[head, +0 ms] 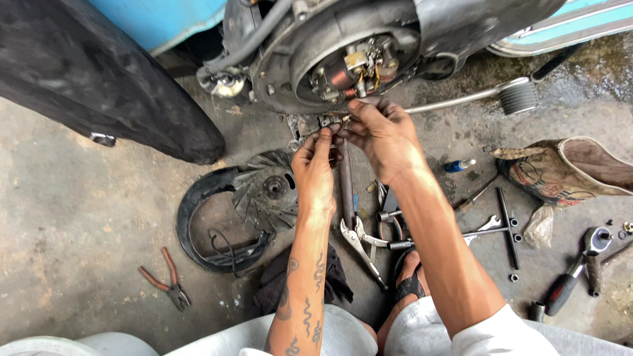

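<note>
My left hand (pixel 315 166) and my right hand (pixel 379 132) meet just below the open round engine housing (pixel 343 62) of a scooter, where a stator with copper coils shows. Both hands pinch something small between the fingertips; the part itself is too small and hidden to name. The fingers are closed and nearly touch each other. A long dark metal bar (pixel 345 184) stands between my two wrists on the concrete floor.
A finned flywheel fan (pixel 267 191) and a black round cover (pixel 204 231) lie at the left. Red-handled pliers (pixel 168 280), locking pliers (pixel 359 240), a T-wrench (pixel 508 227), a ratchet (pixel 580 264) and a worn bag (pixel 567 171) are scattered around. A black tyre (pixel 99 72) fills the upper left.
</note>
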